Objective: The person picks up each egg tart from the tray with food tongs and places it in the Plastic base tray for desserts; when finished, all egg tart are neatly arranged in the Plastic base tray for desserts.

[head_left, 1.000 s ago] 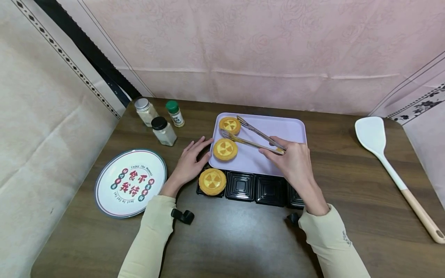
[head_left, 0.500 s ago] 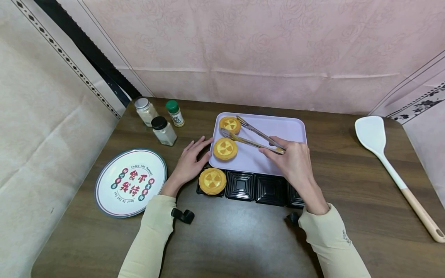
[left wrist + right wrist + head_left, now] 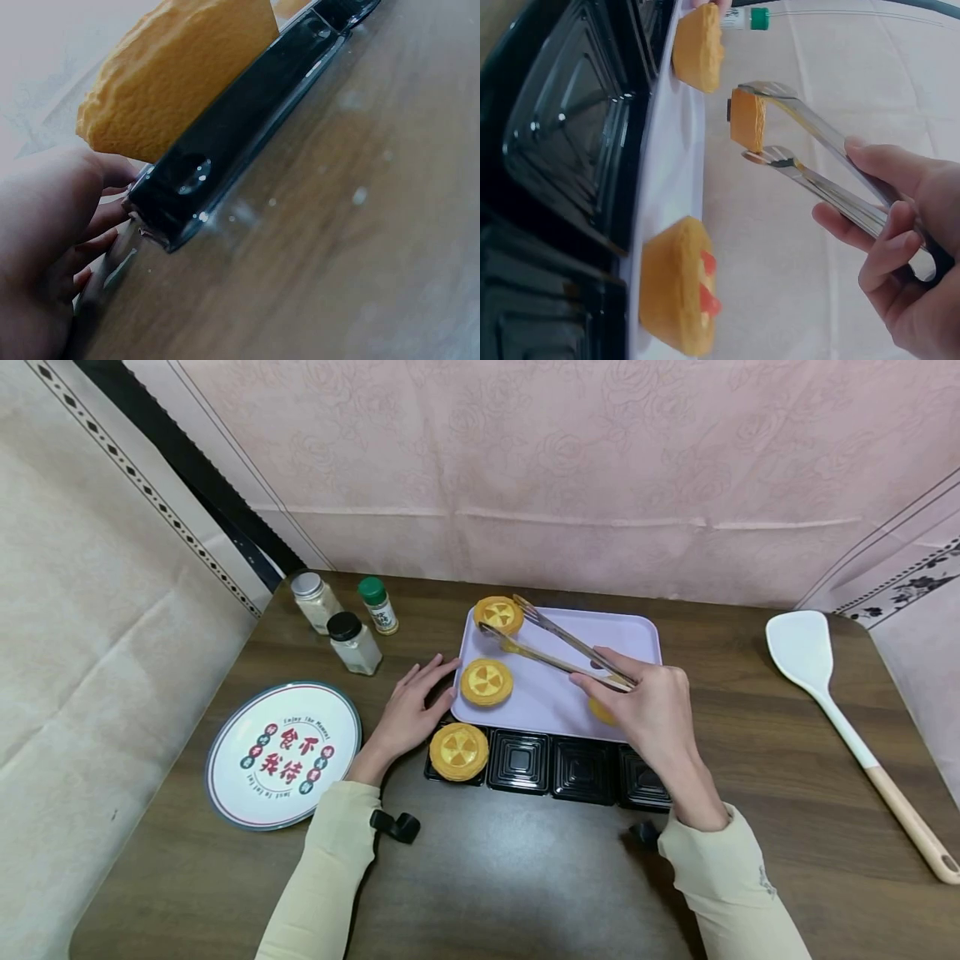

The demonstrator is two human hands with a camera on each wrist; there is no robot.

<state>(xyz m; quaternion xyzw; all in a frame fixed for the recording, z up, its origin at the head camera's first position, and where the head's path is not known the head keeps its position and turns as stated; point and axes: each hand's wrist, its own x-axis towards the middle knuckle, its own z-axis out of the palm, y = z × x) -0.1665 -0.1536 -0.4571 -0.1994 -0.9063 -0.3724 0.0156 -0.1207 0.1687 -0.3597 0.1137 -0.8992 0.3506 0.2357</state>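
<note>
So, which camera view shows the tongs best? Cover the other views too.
The right wrist view: it shows the tongs close up, a tart between their tips. The head view shows them from above, the right hand covering their rear end. The left wrist view misses them.

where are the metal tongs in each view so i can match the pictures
Head: metal tongs near the centre, in the right hand.
Left wrist: not in it.
Right wrist: right of centre, slanting toward lower right, tart between the tips.
Shared landmark: black compartment tray, just below centre in head, upper middle in left wrist, left side in right wrist.
</note>
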